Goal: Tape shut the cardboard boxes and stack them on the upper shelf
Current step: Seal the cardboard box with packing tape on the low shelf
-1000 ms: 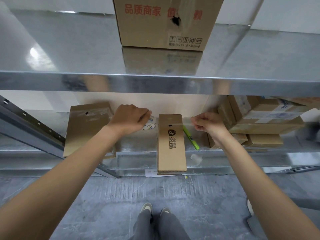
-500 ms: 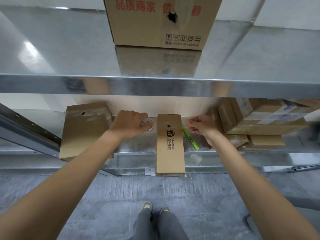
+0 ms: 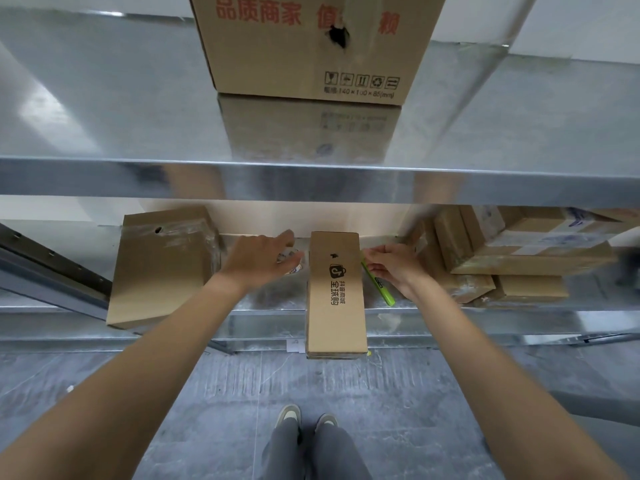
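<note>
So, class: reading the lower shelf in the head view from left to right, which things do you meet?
Flat cardboard box → left hand → tape roll → long narrow box → green pen → right hand → stack of boxes.

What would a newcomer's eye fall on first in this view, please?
Probably the big cardboard box with red lettering on the upper shelf, at top centre. Below, on the lower shelf, a narrow printed box juts over the front edge between the left hand and right hand, with a bright green pen beside it.
</note>
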Demonstrator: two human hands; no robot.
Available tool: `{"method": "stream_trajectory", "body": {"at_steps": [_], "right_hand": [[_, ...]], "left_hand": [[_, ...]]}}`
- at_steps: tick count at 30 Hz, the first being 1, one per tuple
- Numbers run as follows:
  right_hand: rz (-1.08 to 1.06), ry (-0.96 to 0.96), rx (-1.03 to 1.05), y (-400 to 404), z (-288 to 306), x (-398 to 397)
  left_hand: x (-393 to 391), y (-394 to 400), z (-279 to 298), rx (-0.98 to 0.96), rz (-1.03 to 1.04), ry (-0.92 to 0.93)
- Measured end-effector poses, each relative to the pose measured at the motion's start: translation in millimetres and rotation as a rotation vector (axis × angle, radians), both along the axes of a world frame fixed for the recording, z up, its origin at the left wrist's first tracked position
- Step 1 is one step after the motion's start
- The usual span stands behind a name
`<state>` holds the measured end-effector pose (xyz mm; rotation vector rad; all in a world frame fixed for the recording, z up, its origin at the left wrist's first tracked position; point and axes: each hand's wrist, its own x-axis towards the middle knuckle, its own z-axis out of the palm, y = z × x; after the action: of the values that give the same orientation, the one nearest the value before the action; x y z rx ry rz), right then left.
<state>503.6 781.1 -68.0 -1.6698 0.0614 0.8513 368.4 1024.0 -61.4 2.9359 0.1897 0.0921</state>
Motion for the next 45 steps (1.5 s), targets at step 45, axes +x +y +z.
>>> {"method": "stream_trajectory", "body": {"at_steps": [45], "right_hand": [[0.732, -1.086, -0.593, 25.2, 26.1, -91.5]], "left_hand": [[21.1, -1.2, 17.2, -0.400, -0.163, 0.446]]}}
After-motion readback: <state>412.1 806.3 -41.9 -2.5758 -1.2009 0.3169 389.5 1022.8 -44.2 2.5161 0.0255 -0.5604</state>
